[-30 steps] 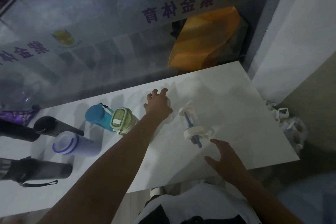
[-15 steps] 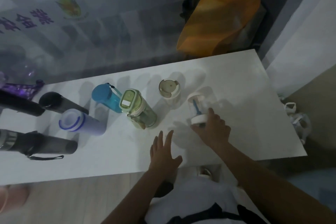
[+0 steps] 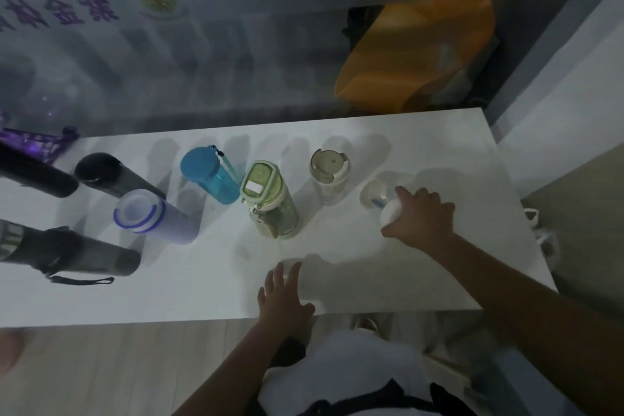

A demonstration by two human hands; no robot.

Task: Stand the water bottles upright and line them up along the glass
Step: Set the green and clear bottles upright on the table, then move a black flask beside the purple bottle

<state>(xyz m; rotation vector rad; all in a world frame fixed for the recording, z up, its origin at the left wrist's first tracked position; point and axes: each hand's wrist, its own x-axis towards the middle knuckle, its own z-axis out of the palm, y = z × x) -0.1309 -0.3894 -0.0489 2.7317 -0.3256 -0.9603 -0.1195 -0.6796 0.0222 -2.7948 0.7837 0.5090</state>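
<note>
Several water bottles stand on a white table against the glass wall. My right hand grips the white cap end of a clear bottle with a blue straw, tilted with its base toward the glass. Left of it stand a clear beige-lidded bottle, a green bottle and a blue bottle. Farther left are a white bottle with a blue ring and a black bottle. My left hand rests flat, fingers spread, near the table's front edge.
A dark bottle with a strap lies on its side at the front left, and another black one reaches in from the left edge. An orange chair sits behind the glass. A white bag hangs off the table's right side.
My left hand left the beige-lidded bottle, now upright, and came back to the front edge. My right hand took the clear straw bottle and carried it toward the glass.
</note>
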